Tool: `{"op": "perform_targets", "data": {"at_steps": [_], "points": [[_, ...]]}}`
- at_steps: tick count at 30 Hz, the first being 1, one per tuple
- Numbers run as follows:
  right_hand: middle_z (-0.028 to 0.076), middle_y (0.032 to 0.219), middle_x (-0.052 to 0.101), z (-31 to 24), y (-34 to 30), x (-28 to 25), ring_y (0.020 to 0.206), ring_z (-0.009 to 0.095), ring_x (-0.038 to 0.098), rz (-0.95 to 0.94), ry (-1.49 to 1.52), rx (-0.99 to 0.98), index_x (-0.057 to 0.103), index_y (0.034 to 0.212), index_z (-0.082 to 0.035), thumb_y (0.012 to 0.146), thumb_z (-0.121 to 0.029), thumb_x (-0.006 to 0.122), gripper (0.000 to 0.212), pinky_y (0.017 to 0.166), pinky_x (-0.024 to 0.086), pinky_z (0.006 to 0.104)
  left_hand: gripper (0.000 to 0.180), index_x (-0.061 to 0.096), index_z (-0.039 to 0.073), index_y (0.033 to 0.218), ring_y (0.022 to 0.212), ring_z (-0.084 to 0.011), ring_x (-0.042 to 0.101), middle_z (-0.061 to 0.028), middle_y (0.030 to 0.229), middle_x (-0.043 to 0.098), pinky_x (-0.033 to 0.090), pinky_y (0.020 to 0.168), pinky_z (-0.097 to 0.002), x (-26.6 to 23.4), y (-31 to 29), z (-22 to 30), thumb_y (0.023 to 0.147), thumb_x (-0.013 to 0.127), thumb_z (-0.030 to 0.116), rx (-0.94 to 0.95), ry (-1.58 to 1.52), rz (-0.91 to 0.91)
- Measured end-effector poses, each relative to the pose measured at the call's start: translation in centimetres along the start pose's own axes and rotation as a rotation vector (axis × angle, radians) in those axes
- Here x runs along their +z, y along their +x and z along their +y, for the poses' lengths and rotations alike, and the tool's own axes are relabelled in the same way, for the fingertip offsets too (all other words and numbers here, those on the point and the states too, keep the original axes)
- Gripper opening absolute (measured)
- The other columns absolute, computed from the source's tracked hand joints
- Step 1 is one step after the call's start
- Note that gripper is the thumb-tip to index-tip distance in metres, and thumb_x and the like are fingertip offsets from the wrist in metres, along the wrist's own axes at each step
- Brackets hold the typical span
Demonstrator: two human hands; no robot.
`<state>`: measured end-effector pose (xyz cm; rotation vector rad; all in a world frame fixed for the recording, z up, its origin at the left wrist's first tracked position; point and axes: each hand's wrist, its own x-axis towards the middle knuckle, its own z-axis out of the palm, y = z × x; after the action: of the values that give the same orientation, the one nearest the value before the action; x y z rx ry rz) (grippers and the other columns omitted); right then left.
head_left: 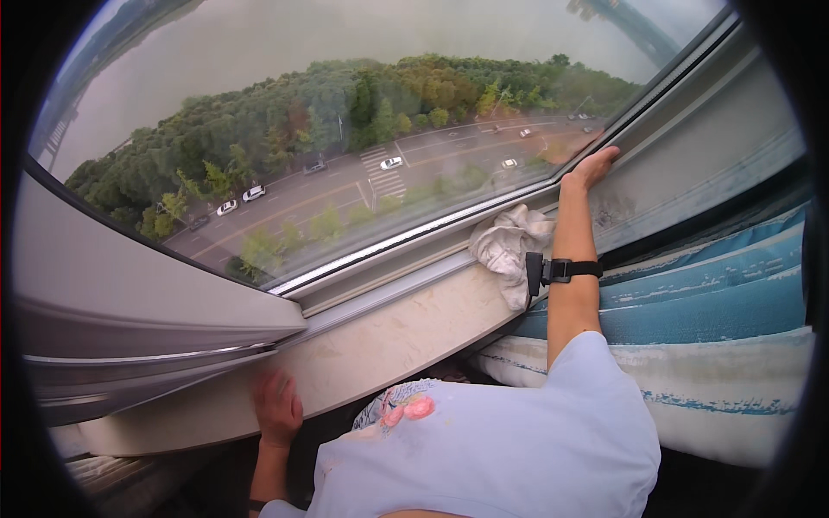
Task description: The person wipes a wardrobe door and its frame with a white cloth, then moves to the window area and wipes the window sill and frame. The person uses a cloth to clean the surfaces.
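Note:
At the upper right, my right hand (591, 167) rests against the pale window frame (669, 129), beside the lower corner of the glass. Its visible part looks open, though some fingers are hidden. A crumpled whitish cloth (505, 246) lies on the sill beside my right forearm, apart from the hand. The forearm wears a black strap with a buckle and a small black mount (535, 273). To the left, my left hand (278, 406) is at the front edge of the stone window sill (406, 332), its slightly blurred fingers loosely apart and holding nothing.
Large window glass (345, 173) faces a road with cars and trees far below. A metal track (380, 298) runs along the sill. Grey curtain folds (147, 345) hang at left; a blue and white striped curtain (699, 302) is at right, next to my arm.

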<state>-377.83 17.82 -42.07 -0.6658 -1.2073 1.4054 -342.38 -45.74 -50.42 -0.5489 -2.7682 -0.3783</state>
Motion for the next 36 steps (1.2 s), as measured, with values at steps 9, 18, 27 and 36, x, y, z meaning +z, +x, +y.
{"op": "perform_targets", "data": {"at_steps": [9,18,27,36], "points": [[0.008,0.092,0.064,-2.8,-4.0,-3.7,0.082,0.016,0.060,-0.115,0.006,0.115,0.062,0.096,0.002,0.101,-0.043,0.043,0.049,0.078,0.047,0.0285,0.029,0.063,0.003,0.106,0.122,-0.0416,0.044,-0.0188,0.126,0.051,0.037,0.104,-0.0515,0.5,0.3,-0.2,0.079,0.060,0.011,0.026,-0.045,-0.056],[0.019,0.139,0.045,-3.1,-6.8,4.0,0.124,0.030,0.047,-1.587,0.342,0.543,0.028,0.148,-0.008,0.094,-0.064,0.036,0.078,0.103,0.038,0.0465,0.027,0.063,0.003,0.107,0.122,-0.0420,0.044,-0.0189,0.125,0.052,0.036,0.104,-0.0527,-0.5,-2.2,-2.3,0.083,0.057,0.013,0.066,-0.018,0.028],[0.015,0.151,0.033,-10.4,-24.3,4.7,0.139,0.029,0.033,-1.613,0.143,0.488,0.024,0.151,-0.011,0.095,-0.056,0.040,0.073,0.114,0.025,0.0462,0.031,0.064,0.002,0.104,0.122,-0.0438,0.042,-0.0190,0.124,0.052,0.038,0.100,-0.0545,0.0,-6.2,-5.5,0.095,0.045,0.024,0.026,0.056,0.239],[0.003,0.095,0.064,-13.7,-39.7,6.7,0.069,0.009,0.059,-1.396,0.342,0.778,0.051,0.133,-0.005,0.102,-0.039,0.039,0.048,0.056,0.049,0.0228,0.025,0.066,0.002,0.099,0.121,-0.0420,0.043,-0.0161,0.124,0.053,0.039,0.100,-0.0537,-2.1,-5.6,-5.0,0.090,0.049,0.018,0.079,-0.012,0.262]]}}
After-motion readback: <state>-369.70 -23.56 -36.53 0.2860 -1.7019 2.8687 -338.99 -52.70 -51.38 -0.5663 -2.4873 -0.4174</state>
